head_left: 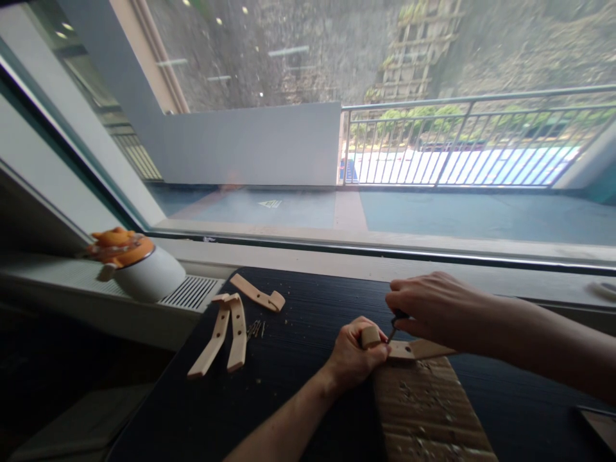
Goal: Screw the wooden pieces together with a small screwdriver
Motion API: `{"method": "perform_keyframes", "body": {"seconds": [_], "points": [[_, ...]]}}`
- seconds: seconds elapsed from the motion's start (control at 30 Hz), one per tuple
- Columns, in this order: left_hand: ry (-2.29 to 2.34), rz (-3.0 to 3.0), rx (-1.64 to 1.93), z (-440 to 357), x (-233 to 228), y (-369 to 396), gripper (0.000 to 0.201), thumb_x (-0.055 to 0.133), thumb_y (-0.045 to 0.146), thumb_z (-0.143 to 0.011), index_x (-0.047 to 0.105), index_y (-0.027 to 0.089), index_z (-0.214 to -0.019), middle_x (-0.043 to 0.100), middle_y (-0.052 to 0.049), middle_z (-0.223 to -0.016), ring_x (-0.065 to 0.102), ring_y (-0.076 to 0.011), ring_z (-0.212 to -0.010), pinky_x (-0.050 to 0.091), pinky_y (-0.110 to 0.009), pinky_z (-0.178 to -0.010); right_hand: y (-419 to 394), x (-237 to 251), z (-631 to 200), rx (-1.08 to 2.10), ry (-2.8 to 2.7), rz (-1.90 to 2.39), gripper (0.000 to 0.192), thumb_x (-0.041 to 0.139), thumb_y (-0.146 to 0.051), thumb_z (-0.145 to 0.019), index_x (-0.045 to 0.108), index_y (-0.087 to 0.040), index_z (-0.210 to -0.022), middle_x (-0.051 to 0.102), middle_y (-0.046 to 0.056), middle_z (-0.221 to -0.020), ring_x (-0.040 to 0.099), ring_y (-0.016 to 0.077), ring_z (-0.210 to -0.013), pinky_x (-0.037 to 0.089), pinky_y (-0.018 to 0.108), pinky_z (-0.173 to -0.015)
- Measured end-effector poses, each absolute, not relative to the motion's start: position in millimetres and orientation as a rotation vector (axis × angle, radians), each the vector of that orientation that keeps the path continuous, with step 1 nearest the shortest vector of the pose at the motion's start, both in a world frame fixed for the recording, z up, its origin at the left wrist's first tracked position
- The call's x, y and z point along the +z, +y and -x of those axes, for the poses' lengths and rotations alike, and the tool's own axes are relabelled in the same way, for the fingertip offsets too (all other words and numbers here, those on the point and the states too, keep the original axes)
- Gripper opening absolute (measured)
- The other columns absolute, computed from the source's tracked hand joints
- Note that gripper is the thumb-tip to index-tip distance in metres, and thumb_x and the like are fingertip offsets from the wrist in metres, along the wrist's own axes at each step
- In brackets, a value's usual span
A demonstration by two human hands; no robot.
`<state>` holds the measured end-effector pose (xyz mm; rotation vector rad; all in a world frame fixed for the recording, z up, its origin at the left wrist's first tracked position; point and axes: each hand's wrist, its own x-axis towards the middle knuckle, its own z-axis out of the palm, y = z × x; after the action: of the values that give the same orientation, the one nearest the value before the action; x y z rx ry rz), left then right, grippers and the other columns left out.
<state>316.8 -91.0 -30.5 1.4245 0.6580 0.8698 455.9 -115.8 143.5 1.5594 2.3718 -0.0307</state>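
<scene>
Two hands meet over a tan leather strap with a folded end point(409, 350): the left hand point(353, 359) is fisted around the fold, pinning the strap to a scuffed brown cardboard sheet point(428, 410) on the black wood-grain table point(298, 359). The right hand point(433, 308) grips a small dark-handled tool point(397, 323), tip on the strap. Three loose tan straps point(231, 327) lie well apart to the left, near a white pot with an orange lid point(137, 263).
</scene>
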Motion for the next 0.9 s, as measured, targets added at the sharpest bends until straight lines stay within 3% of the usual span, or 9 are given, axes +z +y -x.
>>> {"method": "perform_keyframes", "body": {"seconds": [0.13, 0.27, 0.53, 0.83, 0.9], "points": [[0.655, -1.427, 0.880, -317, -32, -91, 0.005, 0.068, 0.012, -0.065, 0.066, 0.014, -0.068, 0.058, -0.002, -0.080, 0.049, -0.0103, -0.067, 0.040, -0.021, -0.060, -119, 152, -453, -0.051, 2.400, -1.528, 0.014, 0.063, -0.008, -0.072, 0.067, -0.018, -0.081, 0.067, 0.004, -0.080, 0.065, 0.0216, -0.071, 0.025, 0.028, -0.052], [0.644, -1.426, 0.877, -316, -32, -91, 0.004, 0.069, 0.012, -0.065, 0.066, 0.014, -0.068, 0.058, -0.002, -0.080, 0.050, -0.0105, -0.068, 0.041, -0.021, -0.061, -119, 157, -451, -0.063, 2.425, -1.472, 0.022, 0.058, -0.001, -0.070, 0.067, -0.020, -0.075, 0.066, 0.002, -0.076, 0.062, 0.0169, -0.064, 0.022, 0.028, -0.049], [0.652, -1.430, 0.856, -315, -29, -91, 0.004, 0.069, 0.013, -0.065, 0.067, 0.015, -0.068, 0.058, -0.002, -0.080, 0.050, -0.0107, -0.068, 0.041, -0.021, -0.061, -117, 150, -451, -0.048, 2.441, -1.452, 0.017, 0.059, -0.003, -0.074, 0.067, -0.017, -0.071, 0.066, 0.002, -0.072, 0.063, 0.0165, -0.062, 0.023, 0.027, -0.049], [0.643, -1.448, 0.872, -314, -29, -92, 0.003, 0.068, 0.013, -0.066, 0.067, 0.014, -0.069, 0.059, -0.003, -0.081, 0.051, -0.0109, -0.068, 0.042, -0.021, -0.062, -124, 148, -449, 0.012, 2.404, -1.517, 0.004, 0.061, -0.013, -0.080, 0.063, -0.016, -0.080, 0.069, 0.005, -0.074, 0.067, 0.0208, -0.066, 0.021, 0.028, -0.048], [0.638, -1.446, 0.876, -315, -30, -92, 0.002, 0.067, 0.014, -0.066, 0.067, 0.014, -0.068, 0.059, -0.003, -0.082, 0.051, -0.0110, -0.068, 0.042, -0.021, -0.062, -124, 149, -451, -0.021, 2.468, -1.496, 0.014, 0.062, -0.008, -0.075, 0.063, -0.019, -0.084, 0.068, 0.003, -0.076, 0.065, 0.0194, -0.066, 0.021, 0.028, -0.049]]}}
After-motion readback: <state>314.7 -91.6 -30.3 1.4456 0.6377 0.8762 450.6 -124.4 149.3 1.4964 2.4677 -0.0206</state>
